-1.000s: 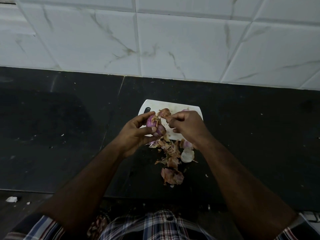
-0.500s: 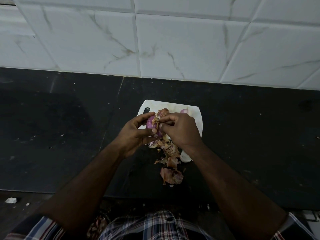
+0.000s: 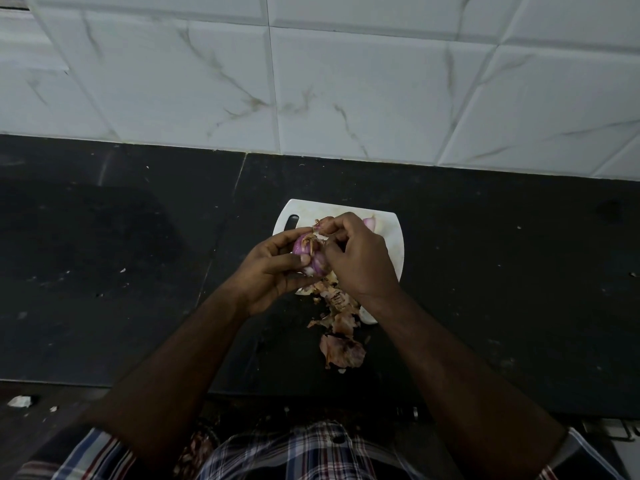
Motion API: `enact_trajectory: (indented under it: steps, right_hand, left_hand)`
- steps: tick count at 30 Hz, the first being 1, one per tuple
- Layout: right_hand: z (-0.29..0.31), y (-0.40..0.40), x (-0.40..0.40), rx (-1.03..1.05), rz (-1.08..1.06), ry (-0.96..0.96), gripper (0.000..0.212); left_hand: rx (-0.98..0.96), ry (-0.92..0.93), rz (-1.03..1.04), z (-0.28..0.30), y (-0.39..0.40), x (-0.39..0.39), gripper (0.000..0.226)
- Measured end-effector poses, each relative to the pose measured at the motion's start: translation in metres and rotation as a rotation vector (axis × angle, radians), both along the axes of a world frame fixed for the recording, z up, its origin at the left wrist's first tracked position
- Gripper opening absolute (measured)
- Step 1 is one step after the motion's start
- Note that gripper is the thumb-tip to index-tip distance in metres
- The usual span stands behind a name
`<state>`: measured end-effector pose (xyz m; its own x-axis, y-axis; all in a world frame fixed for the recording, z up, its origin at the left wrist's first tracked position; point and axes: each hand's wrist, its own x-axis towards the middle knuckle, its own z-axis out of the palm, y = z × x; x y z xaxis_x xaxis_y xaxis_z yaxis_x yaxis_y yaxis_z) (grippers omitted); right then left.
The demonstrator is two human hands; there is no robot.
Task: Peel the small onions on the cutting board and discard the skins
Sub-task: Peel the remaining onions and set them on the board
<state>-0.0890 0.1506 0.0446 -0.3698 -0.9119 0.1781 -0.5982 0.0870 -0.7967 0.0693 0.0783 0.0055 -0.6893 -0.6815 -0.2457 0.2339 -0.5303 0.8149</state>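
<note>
We hold onion [image 3: 309, 254] in left hand [image 3: 273, 275], fingers curled round it, above near edge of cutting board [image 3: 389, 233]. Right hand [image 3: 356, 258] pinches skin flap [image 3: 320, 226] at onion top, far end. We judge pull runs up, away from left grip.

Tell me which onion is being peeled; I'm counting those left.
The purple onion gripped in the left hand, with the right hand pulling skin off its top. Another onion lies untouched on the board.
</note>
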Motion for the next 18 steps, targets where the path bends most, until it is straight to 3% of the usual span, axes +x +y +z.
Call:
enact_trajectory:
  steps: [5,10,15,18]
  right_hand:
    - [-0.010,-0.003,-0.022,0.030,-0.053,-0.081,0.017]
    - [-0.007,-0.001,-0.019,0.072,-0.024,-0.394,0.022]
    - [-0.010,0.001,-0.017,0.023,-0.020,-0.480,0.025]
    - [-0.015,0.003,-0.019,0.040,-0.093,-0.513,0.027]
  left_hand:
    - [0.047,0.046,-0.007,-0.005,-0.004,0.006,0.059]
    - [0.096,0.065,-0.020,-0.009,-0.006,0.007,0.065]
    - [0.120,0.074,0.012,-0.009,-0.003,0.004,0.066]
    - [0.144,0.109,-0.023,-0.009,-0.002,0.007,0.078]
